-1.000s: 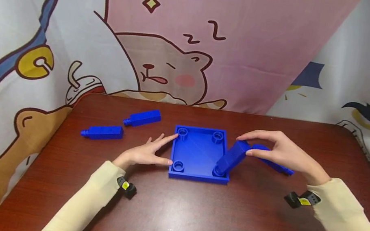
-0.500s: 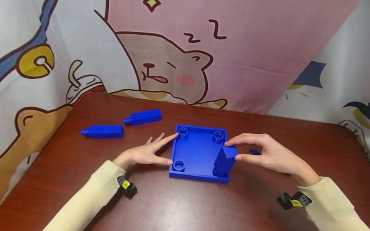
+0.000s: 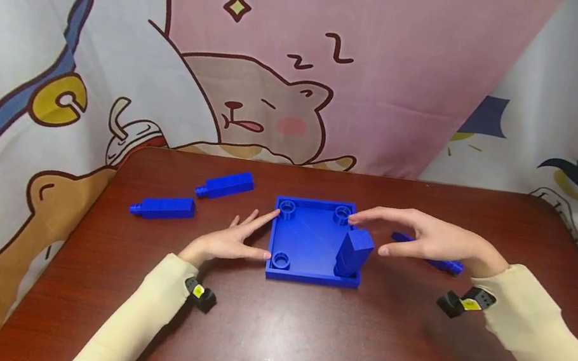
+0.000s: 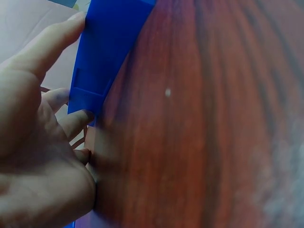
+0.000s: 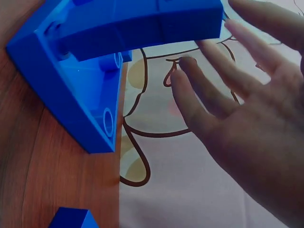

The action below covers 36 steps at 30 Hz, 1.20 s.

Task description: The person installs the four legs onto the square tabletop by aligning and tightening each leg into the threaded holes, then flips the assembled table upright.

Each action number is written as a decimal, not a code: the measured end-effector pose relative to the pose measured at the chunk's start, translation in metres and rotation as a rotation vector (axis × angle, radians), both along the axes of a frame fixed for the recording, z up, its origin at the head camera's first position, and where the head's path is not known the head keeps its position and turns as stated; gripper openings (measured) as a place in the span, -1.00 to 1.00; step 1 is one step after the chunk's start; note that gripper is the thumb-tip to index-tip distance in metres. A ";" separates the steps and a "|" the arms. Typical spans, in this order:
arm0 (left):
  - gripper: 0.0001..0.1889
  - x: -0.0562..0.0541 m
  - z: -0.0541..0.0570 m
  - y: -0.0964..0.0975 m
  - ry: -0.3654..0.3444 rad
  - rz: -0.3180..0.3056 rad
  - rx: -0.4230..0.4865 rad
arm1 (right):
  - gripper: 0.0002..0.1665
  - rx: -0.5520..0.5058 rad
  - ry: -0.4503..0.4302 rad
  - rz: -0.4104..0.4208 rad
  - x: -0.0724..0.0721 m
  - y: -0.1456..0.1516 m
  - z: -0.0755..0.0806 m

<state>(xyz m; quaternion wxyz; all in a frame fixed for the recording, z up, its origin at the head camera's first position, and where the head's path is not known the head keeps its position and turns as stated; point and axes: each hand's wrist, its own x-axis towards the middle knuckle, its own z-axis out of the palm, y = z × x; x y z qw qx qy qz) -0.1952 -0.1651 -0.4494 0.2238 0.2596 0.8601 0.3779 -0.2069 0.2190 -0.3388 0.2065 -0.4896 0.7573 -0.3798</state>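
A blue square tray-like base (image 3: 308, 239) with raised edges and round sockets lies on the table. One blue square leg (image 3: 355, 253) stands in its near right corner, leaning slightly. My left hand (image 3: 226, 243) has its fingers spread, thumb and fingertip touching the base's left edge. To the right of the standing leg hovers my right hand (image 3: 432, 239), thumb and fingers apart with nothing between them. The right wrist view shows its relaxed fingers (image 5: 204, 90) near the leg's top end, not gripping it. Behind that hand a second blue leg (image 3: 445, 265) lies partly hidden.
Two more blue legs, a nearer one (image 3: 165, 208) and a farther one (image 3: 227, 184), lie left of the base with their round threaded-looking ends to the left. The brown wooden table (image 3: 260, 343) ends at a cartoon-printed curtain (image 3: 402, 65) behind.
The leg at the near right corner went from a strong tilt to almost upright. My right hand let go of it and drew slightly away right. My left hand stayed put.
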 end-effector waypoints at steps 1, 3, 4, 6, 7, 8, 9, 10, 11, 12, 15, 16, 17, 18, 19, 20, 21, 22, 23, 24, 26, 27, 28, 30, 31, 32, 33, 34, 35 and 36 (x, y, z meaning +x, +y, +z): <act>-0.06 0.000 0.000 0.000 -0.001 0.001 0.000 | -0.36 0.003 -0.005 0.021 -0.002 0.000 0.000; -0.06 0.000 0.000 0.000 0.001 0.002 0.005 | -0.38 0.000 -0.030 0.067 -0.006 -0.001 0.000; -0.06 0.001 0.000 -0.001 0.003 0.002 0.007 | -0.39 0.000 -0.041 0.090 -0.007 -0.002 0.000; -0.06 0.001 0.000 0.000 -0.003 0.001 0.001 | -0.41 0.004 -0.073 0.126 -0.010 -0.004 -0.001; -0.06 0.001 0.000 0.000 -0.005 0.001 -0.002 | -0.41 0.004 -0.082 0.145 -0.012 -0.004 -0.002; -0.06 0.002 0.000 0.000 -0.008 0.002 -0.002 | -0.41 0.002 -0.092 0.162 -0.013 -0.005 -0.002; -0.06 0.001 0.000 0.000 -0.009 0.002 -0.003 | -0.41 0.004 -0.102 0.176 -0.015 -0.006 -0.003; -0.06 0.001 0.000 0.000 -0.009 0.001 -0.003 | -0.41 0.005 -0.110 0.189 -0.016 -0.007 -0.004; -0.06 0.001 0.000 0.000 -0.008 0.002 0.001 | -0.41 0.005 -0.115 0.198 -0.017 -0.008 -0.004; -0.07 0.001 0.000 0.000 -0.005 0.003 0.004 | -0.41 0.004 -0.120 0.207 -0.018 -0.009 -0.005; -0.08 0.000 0.000 0.001 0.000 0.004 0.010 | -0.42 0.003 -0.134 0.219 -0.019 -0.011 -0.006; -0.08 0.000 0.000 0.001 -0.001 0.004 0.011 | -0.43 0.009 -0.142 0.213 -0.019 -0.011 -0.006; -0.08 0.000 0.000 0.001 0.000 0.003 0.010 | -0.44 0.013 -0.142 0.210 -0.018 -0.012 -0.007; -0.08 0.000 0.000 0.001 -0.001 0.002 0.009 | -0.44 0.015 -0.145 0.206 -0.018 -0.012 -0.007; -0.07 0.000 0.000 0.001 0.000 0.002 0.009 | -0.45 0.017 -0.146 0.200 -0.017 -0.012 -0.008; -0.07 0.000 0.000 0.001 0.002 0.002 0.008 | -0.46 0.021 -0.148 0.189 -0.016 -0.012 -0.008; -0.07 0.000 0.001 0.001 0.003 0.002 0.009 | -0.47 0.019 -0.146 0.181 -0.016 -0.011 -0.008; -0.07 0.000 0.001 0.001 0.006 0.002 0.011 | -0.48 0.018 -0.142 0.169 -0.015 -0.011 -0.009; -0.07 0.000 0.000 0.001 0.011 0.000 0.013 | -0.49 0.013 -0.138 0.156 -0.014 -0.011 -0.009; -0.07 0.000 0.000 0.000 0.013 0.000 0.014 | -0.50 0.007 -0.143 0.143 -0.014 -0.010 -0.010; -0.07 0.000 0.000 0.000 0.018 -0.001 0.014 | -0.54 -0.006 -0.165 0.103 -0.013 -0.010 -0.011; -0.07 0.000 0.000 0.000 0.020 -0.001 0.014 | -0.56 -0.010 -0.170 0.079 -0.013 -0.009 -0.012; -0.07 0.000 0.000 0.001 0.020 -0.001 0.013 | -0.59 -0.012 -0.177 0.054 -0.012 -0.009 -0.013; -0.07 0.000 -0.001 0.001 0.022 -0.002 0.014 | -0.61 -0.020 -0.193 0.007 -0.012 -0.010 -0.014; -0.07 0.000 0.000 0.001 0.024 -0.002 0.017 | -0.61 -0.019 -0.194 -0.017 -0.011 -0.010 -0.015; -0.07 0.000 0.000 0.001 0.025 -0.002 0.018 | -0.60 -0.018 -0.189 -0.038 -0.011 -0.011 -0.016; -0.07 0.000 0.000 0.001 0.025 -0.002 0.020 | -0.58 -0.014 -0.178 -0.055 -0.010 -0.011 -0.016; -0.07 0.000 0.000 0.001 0.024 -0.002 0.021 | -0.57 -0.012 -0.176 -0.066 -0.010 -0.012 -0.017; -0.07 0.000 -0.001 0.001 0.024 -0.003 0.023 | -0.55 -0.006 -0.173 -0.075 -0.009 -0.012 -0.017; -0.06 0.000 -0.001 0.001 0.026 -0.004 0.022 | -0.52 0.001 -0.168 -0.080 -0.009 -0.012 -0.017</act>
